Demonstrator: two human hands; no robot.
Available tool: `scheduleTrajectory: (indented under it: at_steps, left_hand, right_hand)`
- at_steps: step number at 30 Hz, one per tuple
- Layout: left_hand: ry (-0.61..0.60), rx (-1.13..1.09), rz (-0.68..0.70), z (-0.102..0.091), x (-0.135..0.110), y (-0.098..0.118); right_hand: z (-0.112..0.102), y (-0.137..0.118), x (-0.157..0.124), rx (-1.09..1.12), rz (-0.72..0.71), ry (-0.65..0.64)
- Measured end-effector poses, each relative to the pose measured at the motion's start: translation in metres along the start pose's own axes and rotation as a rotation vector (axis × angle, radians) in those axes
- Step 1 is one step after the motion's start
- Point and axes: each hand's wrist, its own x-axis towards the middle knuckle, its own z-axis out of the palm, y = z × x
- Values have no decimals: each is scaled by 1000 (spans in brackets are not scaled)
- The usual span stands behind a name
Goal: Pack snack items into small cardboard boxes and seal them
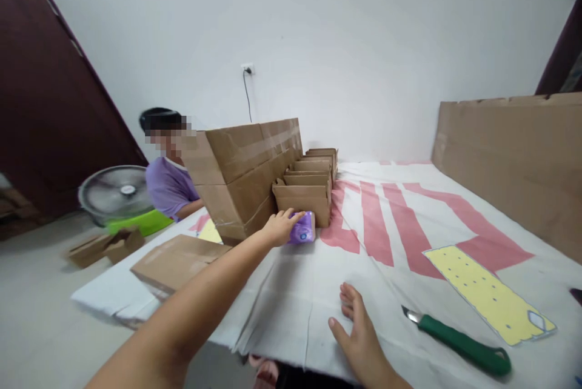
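Observation:
My left hand point(278, 226) reaches far forward and closes on a small purple packet point(302, 228) that lies on the white printed sheet point(318, 292), right in front of a row of small open cardboard boxes point(305, 194). My right hand point(359, 334) rests flat on the sheet near me, fingers spread, holding nothing. A green-handled utility knife point(459, 343) lies on the sheet just right of that hand, blade pointing towards it.
A big cardboard carton point(245, 171) lies on its side left of the small boxes. A flattened carton point(175, 262) sits at the sheet's left edge. Tall cardboard point(513, 159) lines the right. A person in a purple shirt point(170, 186) sits behind, beside a fan point(116, 192).

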Motion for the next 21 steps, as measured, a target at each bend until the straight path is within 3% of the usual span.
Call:
scheduleTrajectory:
  at_steps: [7, 12, 16, 21]
  left_hand:
    - [-107, 3, 1, 19, -16, -2]
    - [-114, -16, -18, 2, -33, -12]
    - [-69, -8, -91, -33, -50, -46]
    - [23, 78, -433, -70, -96, -119]
  right_hand:
    - [-1, -2, 2, -50, -26, -9]
    - [-3, -7, 3, -89, -42, -35]
    - [-5, -13, 3, -113, -70, -63]
    - [-6, -22, 2, -148, -99, -98]
